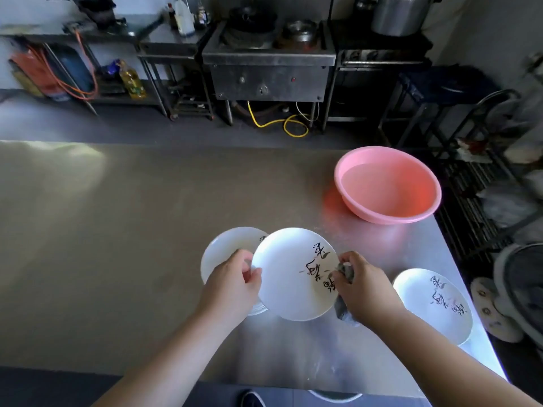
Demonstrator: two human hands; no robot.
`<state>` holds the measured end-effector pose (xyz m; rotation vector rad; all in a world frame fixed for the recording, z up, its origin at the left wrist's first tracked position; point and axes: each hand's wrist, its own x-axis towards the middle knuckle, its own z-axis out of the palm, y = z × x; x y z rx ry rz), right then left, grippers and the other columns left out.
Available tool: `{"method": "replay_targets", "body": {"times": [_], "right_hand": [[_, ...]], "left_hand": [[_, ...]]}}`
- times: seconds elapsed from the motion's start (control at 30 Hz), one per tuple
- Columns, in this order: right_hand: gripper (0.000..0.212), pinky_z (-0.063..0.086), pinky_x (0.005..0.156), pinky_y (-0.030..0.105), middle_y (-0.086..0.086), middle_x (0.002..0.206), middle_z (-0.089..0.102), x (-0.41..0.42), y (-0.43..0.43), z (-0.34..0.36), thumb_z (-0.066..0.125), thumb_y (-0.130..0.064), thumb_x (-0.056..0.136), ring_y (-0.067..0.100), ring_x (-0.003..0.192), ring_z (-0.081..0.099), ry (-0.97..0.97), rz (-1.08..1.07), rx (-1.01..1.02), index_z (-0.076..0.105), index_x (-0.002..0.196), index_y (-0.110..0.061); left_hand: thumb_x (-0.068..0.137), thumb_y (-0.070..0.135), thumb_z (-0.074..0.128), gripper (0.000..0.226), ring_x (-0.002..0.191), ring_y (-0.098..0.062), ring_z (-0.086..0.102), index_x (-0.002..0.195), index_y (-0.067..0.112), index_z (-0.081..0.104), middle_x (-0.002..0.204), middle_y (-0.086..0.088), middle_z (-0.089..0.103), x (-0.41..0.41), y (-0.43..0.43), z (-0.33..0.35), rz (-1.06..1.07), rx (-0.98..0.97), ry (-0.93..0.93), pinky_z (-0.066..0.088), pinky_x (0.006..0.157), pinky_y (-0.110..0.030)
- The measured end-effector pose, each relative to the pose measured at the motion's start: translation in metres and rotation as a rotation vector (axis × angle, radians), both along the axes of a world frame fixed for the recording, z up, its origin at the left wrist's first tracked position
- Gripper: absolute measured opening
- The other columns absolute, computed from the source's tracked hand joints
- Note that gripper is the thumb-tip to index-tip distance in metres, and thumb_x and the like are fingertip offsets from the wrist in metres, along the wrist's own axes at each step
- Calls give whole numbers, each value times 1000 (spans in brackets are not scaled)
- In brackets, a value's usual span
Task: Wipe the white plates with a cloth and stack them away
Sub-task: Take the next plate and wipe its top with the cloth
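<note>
My left hand [232,282] grips the left rim of a white plate [286,277] with black calligraphy, held tilted above the steel table [117,230]. My right hand [364,284] holds a grey cloth [345,304] against the plate's right edge. Behind and left of the held plate a stack of white plates [227,245] sits on the table, partly hidden. Another white plate with calligraphy [432,304] lies flat at the table's right edge.
A pink basin [388,183] holding water stands at the table's back right. Beyond the table are a steel stove, shelves, pots and hoses. A wire rack and fans stand to the right of the table.
</note>
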<state>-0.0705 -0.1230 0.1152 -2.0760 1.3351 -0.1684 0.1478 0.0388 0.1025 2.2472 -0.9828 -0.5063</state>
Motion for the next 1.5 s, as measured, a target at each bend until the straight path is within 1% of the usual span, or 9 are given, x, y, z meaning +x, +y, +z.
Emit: {"method": "replay_targets", "body": {"times": [0.27, 0.43, 0.63, 0.97, 1.1, 1.23, 1.37, 1.43, 1.5], "right_hand": [[13, 45, 64, 33, -8, 83, 65, -82, -14, -42, 60, -32, 100, 22, 75, 62, 111, -80, 68, 54, 112, -29], [15, 45, 62, 30, -3, 77, 66, -104, -7, -82, 56, -29, 101, 18, 66, 62, 205, -119, 183, 52, 116, -28], [25, 53, 80, 37, 7, 110, 72, -111, -6, -115, 54, -31, 101, 32, 97, 67, 237, -161, 234, 54, 125, -25], [16, 54, 69, 37, 2, 91, 69, -102, -20, -121, 46, -35, 103, 32, 79, 60, 336, -22, 53, 52, 113, -24], [23, 47, 63, 35, -1, 109, 72, -88, -18, -111, 40, -34, 107, 34, 88, 67, 274, 121, -215, 53, 124, -25], [57, 56, 93, 40, -4, 141, 65, -64, -5, -124, 54, -21, 99, 27, 127, 60, 181, 382, -218, 47, 155, -31], [62, 17, 131, 47, -1, 175, 13, -55, 14, -150, 38, -29, 110, 25, 162, 5, 386, 685, -114, 16, 167, -22], [63, -12, 127, 38, -1, 175, -10, -54, 17, -152, 25, -39, 111, 23, 160, -20, 433, 703, -117, 4, 168, -19], [74, -22, 121, 36, 1, 174, -16, -50, 16, -154, 9, -54, 104, 22, 155, -29, 433, 680, -151, 3, 168, -16]], "left_hand": [[100, 28, 60, 9, 72, -16, 52, 104, 25, 53, 70, 11, 48, -82, -27, -43, -153, 45, -90, 36, 62, -33], [101, 32, 54, 8, 80, -18, 57, 108, 29, 52, 78, 9, 53, -109, -28, -91, -192, 209, 6, 49, 69, -37], [101, 35, 55, 11, 76, -16, 56, 109, 28, 53, 78, 9, 52, -116, -37, -119, -241, 277, -11, 51, 66, -37], [99, 38, 62, 17, 80, -14, 60, 113, 29, 59, 80, 11, 57, -104, -38, -147, -171, 279, 17, 55, 73, -39], [93, 46, 64, 38, 101, -13, 60, 128, 31, 57, 106, 16, 62, -101, -25, -158, -236, 204, -89, 54, 90, -39], [92, 59, 51, 75, 141, -22, 43, 157, 22, 39, 157, 2, 47, -102, -14, -170, -340, 176, -315, 35, 116, -43], [99, 67, 34, 81, 162, -18, 8, 167, 31, 11, 175, 13, 9, -101, -9, -185, -484, 301, -332, 14, 127, -46], [101, 67, 25, 79, 162, -16, -3, 167, 33, 2, 175, 15, -1, -102, -10, -189, -500, 348, -333, 10, 128, -48], [101, 66, 21, 78, 162, -16, -6, 168, 32, 0, 176, 14, -3, -104, -10, -191, -492, 356, -350, 7, 129, -49]]}}
